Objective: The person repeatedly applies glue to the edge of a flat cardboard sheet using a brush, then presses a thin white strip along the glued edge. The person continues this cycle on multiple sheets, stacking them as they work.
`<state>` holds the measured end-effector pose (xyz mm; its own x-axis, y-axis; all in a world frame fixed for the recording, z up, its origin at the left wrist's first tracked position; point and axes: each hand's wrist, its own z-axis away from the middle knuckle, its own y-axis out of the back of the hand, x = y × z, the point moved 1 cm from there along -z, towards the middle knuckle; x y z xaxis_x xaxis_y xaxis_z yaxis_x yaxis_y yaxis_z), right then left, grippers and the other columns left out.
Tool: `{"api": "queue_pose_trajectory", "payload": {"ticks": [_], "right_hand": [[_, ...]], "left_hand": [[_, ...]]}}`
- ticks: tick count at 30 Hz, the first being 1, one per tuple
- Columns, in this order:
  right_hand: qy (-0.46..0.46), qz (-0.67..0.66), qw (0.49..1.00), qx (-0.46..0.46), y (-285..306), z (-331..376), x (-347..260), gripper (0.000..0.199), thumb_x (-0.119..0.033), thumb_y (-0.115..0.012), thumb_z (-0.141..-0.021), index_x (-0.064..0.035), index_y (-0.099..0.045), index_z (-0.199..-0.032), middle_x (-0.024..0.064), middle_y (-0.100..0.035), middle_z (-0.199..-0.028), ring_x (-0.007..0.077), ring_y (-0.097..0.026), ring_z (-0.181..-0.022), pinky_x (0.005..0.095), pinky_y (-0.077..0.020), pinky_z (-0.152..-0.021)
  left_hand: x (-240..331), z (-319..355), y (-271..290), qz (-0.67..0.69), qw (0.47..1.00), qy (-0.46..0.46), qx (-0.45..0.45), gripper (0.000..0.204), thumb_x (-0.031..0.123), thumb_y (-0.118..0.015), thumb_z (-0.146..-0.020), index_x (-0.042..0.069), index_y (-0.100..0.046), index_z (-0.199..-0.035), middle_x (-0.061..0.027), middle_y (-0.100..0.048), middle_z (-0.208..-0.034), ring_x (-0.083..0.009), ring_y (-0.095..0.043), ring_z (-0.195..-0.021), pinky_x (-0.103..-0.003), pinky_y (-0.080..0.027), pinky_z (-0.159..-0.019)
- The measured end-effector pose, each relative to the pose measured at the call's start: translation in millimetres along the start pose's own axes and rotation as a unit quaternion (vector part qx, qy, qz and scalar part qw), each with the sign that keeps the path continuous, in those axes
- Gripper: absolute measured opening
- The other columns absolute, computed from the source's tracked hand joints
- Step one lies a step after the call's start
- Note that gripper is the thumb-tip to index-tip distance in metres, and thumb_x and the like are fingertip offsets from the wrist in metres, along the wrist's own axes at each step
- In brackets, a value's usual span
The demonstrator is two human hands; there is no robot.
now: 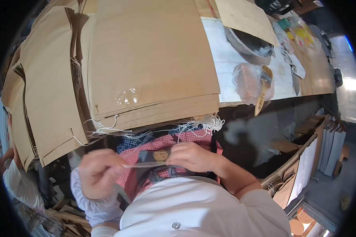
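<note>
left hand (97,173): low in view, in front of the chest; fingers curled, thumb and forefinger pinching one end of a thin clear strip (140,165), probably tape.

right hand (192,157): just right of it, fingers bent together, pinching the other end of the strip at a small round tan piece (160,155); the strip runs taut between the two hands, over a red checked apron (162,144).

stack (150,59): large brown paper sheets, squared up on the table right ahead of the hands; a shiny clear patch (127,97) sits near its front edge.

second stack (47,91): more brown sheets, to the left, fanned and overhanging.

strings (194,125): white loose ends hanging from under the near edge of the stack.

table (241,59): pale top, right of the stack; bears a dark bowl (247,41), a bagged orange lump (247,81) and a brush (263,89) lying across it.

progress, as judged: a length of strip is drawn out and held ready, not yet laid on any sheet; the one glossy patch suggests a spot already taped; how many sheets are finished cannot be told.

hidden or unclear: whether the tan piece is a tape roll's core; the strip's far end under the right fingers; the left edge, where another person's sleeve (16,179) shows only in part.
</note>
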<state>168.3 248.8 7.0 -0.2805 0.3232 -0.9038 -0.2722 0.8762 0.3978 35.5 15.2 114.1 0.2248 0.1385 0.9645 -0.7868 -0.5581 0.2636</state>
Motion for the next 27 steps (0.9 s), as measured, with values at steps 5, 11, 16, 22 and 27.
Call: {"api": "queue_pose_trajectory", "payload": {"ticks": [5, 11, 16, 22, 27], "right_hand": [[-0.119, 0.018, 0.976, 0.183, 92, 16, -28, 0.015, -0.007, -0.062, -0.086, -0.0012, -0.068, -0.098, 0.0087, -0.062, -0.08, 0.0175, -0.057, -0.074, 0.0285, -0.045, -0.066], [-0.293, 0.006, 0.908, 0.299, 151, -7, 44, 0.013, -0.008, -0.066, -0.081, 0.0039, -0.066, -0.086, 0.0063, -0.062, -0.078, 0.0127, -0.056, -0.074, 0.0249, -0.0438, -0.067], [-0.261, 0.169, 0.898, 0.311, 138, -9, 100, 0.017, -0.01, -0.07, -0.073, 0.0014, -0.062, -0.083, 0.0068, -0.058, -0.068, 0.0159, -0.056, -0.068, 0.0296, -0.0467, -0.065], [-0.33, -0.161, 0.89, 0.268, 143, -3, 96, 0.02, -0.005, -0.072, -0.069, -0.0023, -0.055, -0.078, -0.0011, -0.044, -0.061, 0.0105, -0.046, -0.06, 0.0262, -0.0367, -0.053], [-0.32, 0.033, 0.897, 0.304, 131, -8, 95, 0.022, -0.002, -0.073, -0.066, -0.0032, -0.055, -0.079, 0.0005, -0.051, -0.066, 0.0134, -0.051, -0.062, 0.0281, -0.0415, -0.055]], "left_hand": [[-4, -2, 27, -0.291, 0.951, 0.029, 0.102, 0.008, -0.007, -0.06, -0.079, -0.002, -0.064, -0.084, -0.0089, -0.059, -0.069, -0.0162, -0.054, -0.056, -0.026, -0.041, -0.053], [-93, -63, 46, -0.24, 0.951, 0.055, 0.185, 0.006, 0.001, -0.064, -0.081, -0.002, -0.067, -0.086, -0.0116, -0.063, -0.072, -0.017, -0.06, -0.065, -0.027, -0.047, -0.061], [-141, -68, 34, -0.276, 0.936, 0.094, 0.197, 0.006, 0.002, -0.066, -0.079, -0.002, -0.066, -0.083, -0.0126, -0.063, -0.074, -0.0207, -0.062, -0.067, -0.028, -0.048, -0.062], [-129, -65, 30, -0.46, 0.861, 0.054, 0.21, 0.016, -0.001, -0.065, -0.075, 0.001, -0.063, -0.092, -0.0119, -0.061, -0.089, -0.0268, -0.061, -0.079, -0.033, -0.049, -0.071], [-129, -60, 17, -0.536, 0.819, -0.058, 0.196, 0.033, -0.005, -0.061, -0.07, 0.004, -0.06, -0.101, -0.0128, -0.057, -0.101, -0.0322, -0.056, -0.093, -0.038, -0.046, -0.079]]}}
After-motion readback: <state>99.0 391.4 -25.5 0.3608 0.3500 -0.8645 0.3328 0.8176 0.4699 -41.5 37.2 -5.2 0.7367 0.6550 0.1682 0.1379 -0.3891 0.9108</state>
